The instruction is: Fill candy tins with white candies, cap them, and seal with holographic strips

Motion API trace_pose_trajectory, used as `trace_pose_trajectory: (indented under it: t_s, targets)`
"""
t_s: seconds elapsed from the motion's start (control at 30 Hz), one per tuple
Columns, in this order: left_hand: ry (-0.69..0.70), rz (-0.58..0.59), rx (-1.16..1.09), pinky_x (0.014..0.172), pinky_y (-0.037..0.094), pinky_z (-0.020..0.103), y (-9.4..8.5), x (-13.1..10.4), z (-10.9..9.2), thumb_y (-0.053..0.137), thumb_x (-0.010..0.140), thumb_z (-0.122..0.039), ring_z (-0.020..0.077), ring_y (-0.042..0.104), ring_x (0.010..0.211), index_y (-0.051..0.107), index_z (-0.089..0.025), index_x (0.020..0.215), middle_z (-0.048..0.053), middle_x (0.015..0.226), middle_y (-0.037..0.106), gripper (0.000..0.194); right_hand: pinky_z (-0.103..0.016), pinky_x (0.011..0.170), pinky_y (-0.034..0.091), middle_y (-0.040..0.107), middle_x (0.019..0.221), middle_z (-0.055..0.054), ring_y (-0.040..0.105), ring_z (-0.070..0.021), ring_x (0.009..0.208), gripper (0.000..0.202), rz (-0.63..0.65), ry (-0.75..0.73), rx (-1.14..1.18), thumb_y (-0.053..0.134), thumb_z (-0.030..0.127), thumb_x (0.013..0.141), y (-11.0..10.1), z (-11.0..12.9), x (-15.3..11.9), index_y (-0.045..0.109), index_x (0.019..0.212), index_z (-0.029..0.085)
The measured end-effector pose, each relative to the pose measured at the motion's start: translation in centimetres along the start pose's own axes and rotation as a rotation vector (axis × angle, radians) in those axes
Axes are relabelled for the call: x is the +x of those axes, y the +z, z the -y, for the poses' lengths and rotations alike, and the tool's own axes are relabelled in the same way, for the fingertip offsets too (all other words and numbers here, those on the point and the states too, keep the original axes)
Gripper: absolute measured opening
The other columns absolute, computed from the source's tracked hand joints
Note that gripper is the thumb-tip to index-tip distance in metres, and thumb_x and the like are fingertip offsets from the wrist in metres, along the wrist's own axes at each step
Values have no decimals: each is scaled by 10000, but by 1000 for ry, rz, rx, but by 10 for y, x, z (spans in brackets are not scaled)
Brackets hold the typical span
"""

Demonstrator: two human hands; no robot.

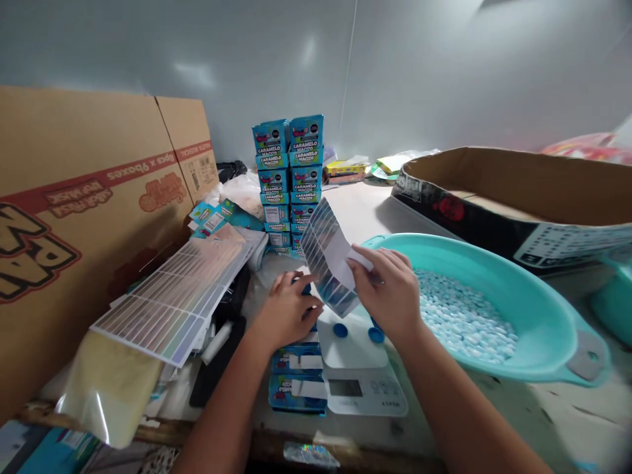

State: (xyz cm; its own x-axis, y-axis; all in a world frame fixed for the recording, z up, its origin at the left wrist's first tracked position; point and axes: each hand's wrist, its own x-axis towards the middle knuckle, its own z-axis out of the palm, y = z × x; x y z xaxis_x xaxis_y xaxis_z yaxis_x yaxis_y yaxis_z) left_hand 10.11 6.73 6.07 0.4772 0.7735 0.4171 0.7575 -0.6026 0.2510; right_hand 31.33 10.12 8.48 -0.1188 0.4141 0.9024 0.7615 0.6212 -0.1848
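My right hand (390, 283) pinches a sheet of striped silvery stickers (326, 257) by its pale backing, tilted above a white kitchen scale (363, 395). My left hand (291, 306) is at the sheet's lower left, fingers apart, over a row of blue candy packs (299, 392). Pale strips cross the nearest packs; my left hand partly hides those further back. Blue round caps (376, 335) rest on the scale's plate. To the right of my right hand is a turquoise tub (538, 309) holding many small pale-blue pieces (464, 316).
Two stacks of blue "Caramelo Macizo" packs (306, 148) stand behind my hands. Larger striped sticker sheets (172, 296) lie on a pile at left, beside a large cardboard box (99, 158). An open black-sided carton (459, 210) sits behind the tub.
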Motion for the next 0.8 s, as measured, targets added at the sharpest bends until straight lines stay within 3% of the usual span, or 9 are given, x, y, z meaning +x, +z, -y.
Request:
trace_pose_trajectory:
  t_s: [0.13, 0.23, 0.37, 0.6, 0.67, 0.8]
  targets:
    - [-95, 147, 73, 1211, 298, 692, 7, -2, -4, 477, 1042, -377, 374, 403, 1470, 788, -268, 965, 33, 1562, 525, 338, -378, 890, 515, 780, 859, -18, 707, -190, 760, 160, -80, -41, 20, 623, 205, 955, -1, 2, 0, 725, 1076, 233]
    - [-89, 83, 130, 1192, 311, 718, 10, -3, -3, 471, 1043, -399, 380, 397, 1482, 769, -278, 1028, 60, 1575, 506, 322, -394, 931, 514, 788, 871, -11, 713, -186, 755, 172, -96, -71, 44, 637, 188, 945, -2, 4, 0, 731, 1076, 251]
    - [-41, -53, 215, 1150, 373, 721, 18, -4, -2, 503, 1017, -303, 354, 524, 1374, 750, -271, 964, 67, 1396, 653, 255, -412, 960, 512, 787, 869, -15, 717, -191, 765, 188, -51, -59, 48, 620, 182, 952, -2, 7, -2, 733, 1082, 256]
    - [15, -37, 137, 1161, 379, 672, 15, -1, 0, 539, 988, -295, 336, 481, 1406, 747, -274, 832, 20, 1470, 602, 261, -431, 972, 499, 779, 859, -16, 708, -200, 767, 207, -24, -46, 58, 597, 190, 954, 2, 5, -4, 731, 1089, 271]
    - [21, -136, 115, 1177, 383, 617, 7, 0, 0, 556, 991, -321, 318, 498, 1385, 758, -278, 974, 50, 1481, 589, 208, -428, 957, 504, 777, 860, -13, 699, -199, 762, 191, -33, -40, 64, 604, 194, 956, 1, 5, -3, 719, 1087, 272]
    - [-1, -548, 204, 1222, 324, 572, -8, -1, 0, 562, 981, -254, 311, 437, 1441, 627, -238, 1338, 137, 1490, 559, 363, -412, 941, 503, 776, 865, -11, 688, -192, 765, 148, 21, -112, 104, 611, 194, 957, -5, 4, 2, 704, 1053, 259]
